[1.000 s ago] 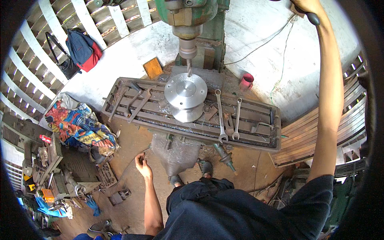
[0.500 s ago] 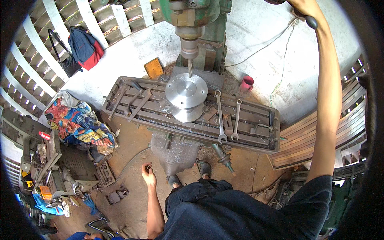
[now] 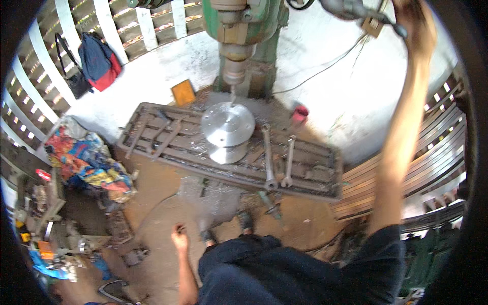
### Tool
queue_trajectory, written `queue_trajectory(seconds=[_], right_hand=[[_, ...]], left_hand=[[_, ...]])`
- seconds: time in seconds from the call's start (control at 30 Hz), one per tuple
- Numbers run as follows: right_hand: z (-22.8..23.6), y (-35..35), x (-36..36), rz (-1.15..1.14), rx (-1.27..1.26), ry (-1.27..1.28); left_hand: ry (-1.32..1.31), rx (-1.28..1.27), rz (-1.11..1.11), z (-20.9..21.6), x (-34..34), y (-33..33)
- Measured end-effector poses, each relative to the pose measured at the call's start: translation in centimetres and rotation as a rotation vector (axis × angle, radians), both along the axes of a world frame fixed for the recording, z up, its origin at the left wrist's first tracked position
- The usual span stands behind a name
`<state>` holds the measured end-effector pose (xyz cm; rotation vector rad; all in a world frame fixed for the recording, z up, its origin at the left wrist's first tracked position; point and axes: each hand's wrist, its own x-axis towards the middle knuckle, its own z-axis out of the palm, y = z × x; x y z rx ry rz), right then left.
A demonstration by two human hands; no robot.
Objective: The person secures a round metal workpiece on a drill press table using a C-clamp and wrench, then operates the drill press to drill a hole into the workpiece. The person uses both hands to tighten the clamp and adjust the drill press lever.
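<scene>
A green drill press (image 3: pixel 239 25) stands ahead, its bit (image 3: pixel 233 95) pointing down at the far rim of a shiny round metal flange (image 3: pixel 227 123). The flange sits on a slotted machine table (image 3: pixel 305 185). At the upper right my right hand (image 3: pixel 418 28) is raised beside the ball-ended lever (image 3: pixel 373 18) of the press. Its fingers are blurred and partly cut off by the picture's edge, so its grip is unclear. My left hand (image 3: pixel 179 238) hangs low in front of the table with curled fingers; any small thing inside cannot be made out.
Two wrenches (image 3: pixel 268 157) lie right of the flange, and several clamp bars (image 3: pixel 168 137) lie at the table's left. A red pot (image 3: pixel 300 114) stands behind. Left are a colourful cloth heap (image 3: pixel 91 157) and a cluttered bench (image 3: pixel 76 223); a slatted wooden panel (image 3: pixel 366 188) leans right.
The whole view has shifted, with the table lower and further left. My right hand has moved right along the lever to its ball end, leaving more of the lever showing. My left hand stays low and curled.
</scene>
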<state>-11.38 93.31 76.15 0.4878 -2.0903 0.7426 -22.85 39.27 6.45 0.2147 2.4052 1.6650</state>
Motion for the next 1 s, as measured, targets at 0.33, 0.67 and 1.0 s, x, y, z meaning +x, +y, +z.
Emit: queue_trajectory(seconds=[0.33,0.67,1.0], right_hand=[[-3.1,-3.3,-4.6,-0.383,0.009,0.383],[-0.6,-2.9,-5.2,-0.608,-0.297,0.821],[-8.1,-2.1,-2.6,-0.576,-0.336,0.643]], left_hand=[[-0.065,0.049,-0.02,0.6,-2.0,2.7],[-0.129,0.014,0.007,-0.3,-0.7,0.6],[-0.317,0.126,0.094,-3.7,1.4,-3.1]])
